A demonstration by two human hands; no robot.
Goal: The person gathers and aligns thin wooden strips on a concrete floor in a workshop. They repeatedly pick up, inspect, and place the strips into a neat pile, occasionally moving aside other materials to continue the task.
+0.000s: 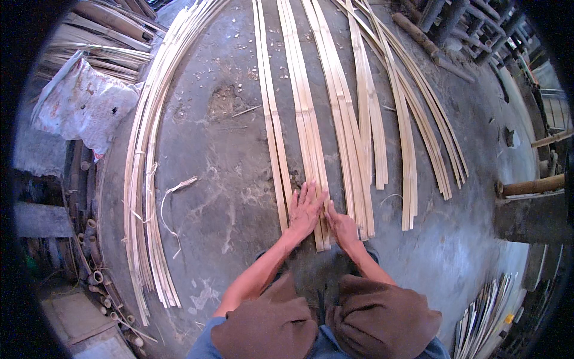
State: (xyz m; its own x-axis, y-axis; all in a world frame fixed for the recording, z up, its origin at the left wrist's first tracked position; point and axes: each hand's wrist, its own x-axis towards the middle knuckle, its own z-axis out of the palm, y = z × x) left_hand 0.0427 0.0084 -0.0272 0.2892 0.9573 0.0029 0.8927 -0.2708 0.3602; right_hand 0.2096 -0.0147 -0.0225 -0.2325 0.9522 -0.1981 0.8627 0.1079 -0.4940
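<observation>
Several long, pale split-bamboo strips (306,119) lie side by side on the floor, their near ends in front of me. My left hand (305,210) rests flat across this middle bundle, its fingers apart. Against the bundle's right edge, my right hand (342,227) has its fingers drawn together at a strip; its fingertips are partly hidden. Just right of that hand lies another bamboo bundle (344,119). A narrower pair of strips (273,131) runs on the left, passing beside my left hand.
More strips (408,155) fan out to the right. A long tied bundle (139,173) curves along the left, near a loose curled strip (170,218). A whitish sack (89,99) and bamboo poles (92,251) line the left side. A wooden block (529,218) stands at right.
</observation>
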